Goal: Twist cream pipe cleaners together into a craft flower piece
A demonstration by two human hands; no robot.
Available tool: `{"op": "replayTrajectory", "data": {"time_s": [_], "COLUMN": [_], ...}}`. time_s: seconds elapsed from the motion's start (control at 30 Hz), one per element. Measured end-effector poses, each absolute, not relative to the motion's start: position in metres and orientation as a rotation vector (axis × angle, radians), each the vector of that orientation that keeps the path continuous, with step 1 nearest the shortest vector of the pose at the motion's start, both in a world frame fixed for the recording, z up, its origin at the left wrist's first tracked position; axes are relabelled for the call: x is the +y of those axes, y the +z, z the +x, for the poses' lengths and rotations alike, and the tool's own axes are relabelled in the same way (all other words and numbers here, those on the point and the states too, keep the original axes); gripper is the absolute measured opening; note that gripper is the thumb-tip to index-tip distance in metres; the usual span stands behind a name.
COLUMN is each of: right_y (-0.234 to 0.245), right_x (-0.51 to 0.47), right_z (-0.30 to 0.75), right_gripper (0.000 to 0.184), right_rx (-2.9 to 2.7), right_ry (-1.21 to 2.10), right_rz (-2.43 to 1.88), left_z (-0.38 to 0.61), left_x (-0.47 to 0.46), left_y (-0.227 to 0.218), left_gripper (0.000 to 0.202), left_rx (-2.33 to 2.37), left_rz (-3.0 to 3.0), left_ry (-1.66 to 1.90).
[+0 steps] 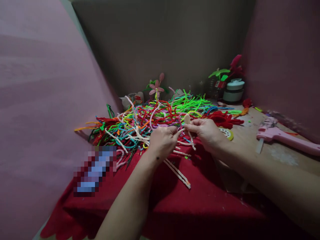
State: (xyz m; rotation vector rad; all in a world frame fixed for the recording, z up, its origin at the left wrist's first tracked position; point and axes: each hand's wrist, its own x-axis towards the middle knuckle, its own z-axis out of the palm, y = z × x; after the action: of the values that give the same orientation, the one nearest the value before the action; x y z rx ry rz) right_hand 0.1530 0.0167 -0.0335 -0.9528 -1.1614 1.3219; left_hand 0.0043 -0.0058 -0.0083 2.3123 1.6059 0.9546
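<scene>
Nearest, both forearms run in from the lower edge and the right side, cut off there. Red cloth (195, 200) covers the front of the table (265, 173), its near folds sinking into shadow and its scalloped left corner hanging down. On the left part of the cloth lies a flat object (96, 171) masked by coarse blocks, so its details cannot be read. Two pale lengths (178, 172) stick out below the left hand (163, 140); their upper ends are hidden behind it.

The left grip is pinched on a pale strand (181, 131), just over the cloth's middle, and the right hand (206, 133) grasps the same strand, its grip closed. A rounded beige piece (187, 119) shows at the right fingertips; what it is, or how it is held, is hard to tell. The right wrist partly covers a yellow-rimmed disc (228, 134).

On the bare tan tabletop to the right lies a pink glue gun (277, 133), its handle cut off by the edge. Just beyond the hands spreads a tangled heap of coloured fuzzy stems (140, 130). Behind it stand a pink flower (156, 89) and a lidded container (233, 91), both dim. A dark grey wall (162, 40) closes the back, with pinkish panels (37, 100) either side.
</scene>
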Motion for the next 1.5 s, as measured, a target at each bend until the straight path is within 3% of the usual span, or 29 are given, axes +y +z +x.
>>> {"op": "replayTrajectory", "data": {"time_s": [0.2, 0.33, 0.6, 1.5], "right_y": [-0.034, -0.037, -0.033, -0.030], "right_x": [0.014, 0.010, 0.008, 0.006], "right_z": [0.151, 0.149, 0.152, 0.153], "right_gripper": [0.024, 0.022, 0.020, 0.006], "right_rx": [-1.149, -1.213, -1.182, -0.991], "right_ry": [1.369, 1.486, 1.872, 2.126], "right_rz": [-0.959, -0.878, -0.613, -0.743], "left_z": [0.000, 0.008, 0.004, 0.008], "left_x": [0.000, -0.001, 0.002, -0.004], "left_y": [-0.002, -0.007, -0.012, -0.006], "left_gripper": [0.026, 0.024, 0.022, 0.025], "left_rx": [1.249, 1.025, 0.918, 0.997], "left_rz": [1.525, 1.456, 1.245, 1.384], "left_ry": [1.441, 1.216, 1.202, 1.129]}}
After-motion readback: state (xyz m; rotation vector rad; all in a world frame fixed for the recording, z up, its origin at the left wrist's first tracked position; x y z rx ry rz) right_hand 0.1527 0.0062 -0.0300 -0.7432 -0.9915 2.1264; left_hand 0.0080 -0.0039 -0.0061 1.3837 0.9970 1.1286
